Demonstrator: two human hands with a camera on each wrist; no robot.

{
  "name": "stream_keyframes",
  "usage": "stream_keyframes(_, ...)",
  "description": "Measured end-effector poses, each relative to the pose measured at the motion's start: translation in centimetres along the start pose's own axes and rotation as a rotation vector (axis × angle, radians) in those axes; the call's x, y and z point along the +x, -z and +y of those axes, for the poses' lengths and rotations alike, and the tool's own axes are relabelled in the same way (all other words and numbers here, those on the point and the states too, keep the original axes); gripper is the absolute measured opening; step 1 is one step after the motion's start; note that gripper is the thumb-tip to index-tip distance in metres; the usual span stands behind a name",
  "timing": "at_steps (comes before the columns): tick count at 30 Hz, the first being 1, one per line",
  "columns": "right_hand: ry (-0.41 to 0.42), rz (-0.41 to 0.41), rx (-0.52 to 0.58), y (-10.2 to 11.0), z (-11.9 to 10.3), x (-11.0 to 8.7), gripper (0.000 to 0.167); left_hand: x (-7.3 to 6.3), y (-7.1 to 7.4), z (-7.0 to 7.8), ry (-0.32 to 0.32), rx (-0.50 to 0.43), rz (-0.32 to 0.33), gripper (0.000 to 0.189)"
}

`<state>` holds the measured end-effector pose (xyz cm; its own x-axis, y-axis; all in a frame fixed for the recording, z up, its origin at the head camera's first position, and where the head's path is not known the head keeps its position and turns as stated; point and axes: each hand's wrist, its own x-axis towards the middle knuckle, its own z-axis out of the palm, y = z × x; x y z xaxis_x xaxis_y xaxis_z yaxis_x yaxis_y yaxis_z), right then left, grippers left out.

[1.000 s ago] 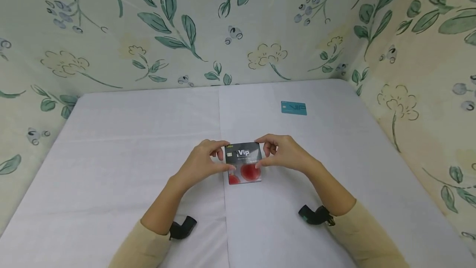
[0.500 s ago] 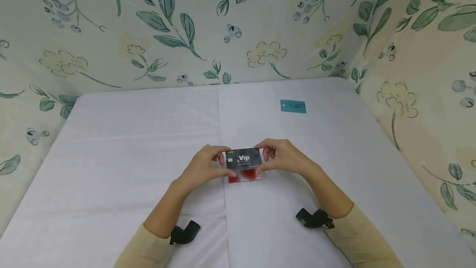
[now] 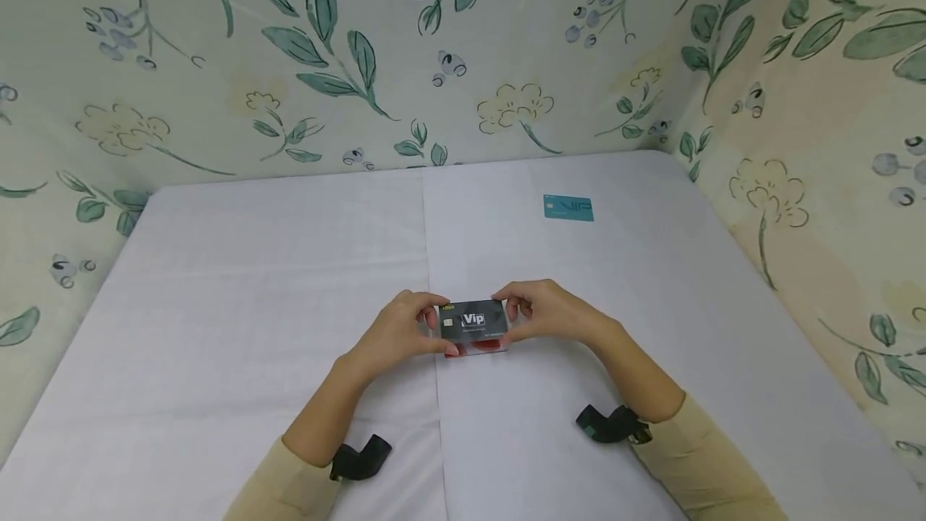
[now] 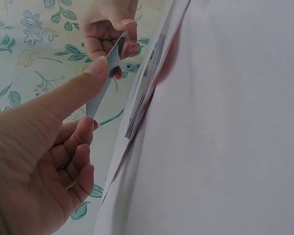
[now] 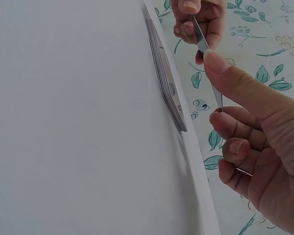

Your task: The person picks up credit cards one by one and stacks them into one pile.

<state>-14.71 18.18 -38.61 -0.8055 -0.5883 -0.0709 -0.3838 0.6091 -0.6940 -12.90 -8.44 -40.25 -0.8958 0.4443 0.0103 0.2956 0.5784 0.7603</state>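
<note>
A dark card (image 3: pixel 470 330) printed "Vip" is pinched at its two short sides by my left hand (image 3: pixel 396 334) and my right hand (image 3: pixel 555 312). Each thumb is on the near side and the fingers on the far side. Beneath the card lies a stack of cards (image 5: pixel 161 83), its layered edges visible in the wrist views, with a gap between it and the held card. From above, the held card covers most of the stack; a red strip shows along the near edge.
A teal VIP card (image 3: pixel 568 208) lies farther back on the right of the white-covered table (image 3: pixel 275 248). Floral cloth walls (image 3: pixel 347 47) rise behind the table and on its right. Black wrist cameras (image 3: pixel 362 458) sit at both forearms.
Both hands have brought the dark card nearer to the person, so it covers more of the red-printed card below. The teal card stays in place; the head view shifts slightly.
</note>
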Motion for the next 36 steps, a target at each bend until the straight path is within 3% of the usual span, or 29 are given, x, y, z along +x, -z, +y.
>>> stream_keyframes(10, -0.015, -0.033, -0.007, -0.6, 0.5, 0.2, 0.061, -0.1, -0.3, -0.6, -0.076, 0.131, -0.042, 0.058)
stream_keyframes(15, -0.03, -0.051, -0.003, -0.8, 0.6, 0.3, 0.06, -0.3, -0.6, -1.0, -0.078, 0.157, -0.018, 0.061)
stream_keyframes(22, -0.042, -0.072, 0.015, -0.9, 0.8, 0.3, 0.057, -0.4, -0.8, -1.2, -0.079, 0.172, -0.043, 0.061)
stream_keyframes(36, -0.05, -0.112, -0.042, -1.1, 1.2, 0.4, 0.061, -0.4, -1.3, -1.4, -0.089, 0.241, -0.032, 0.061)
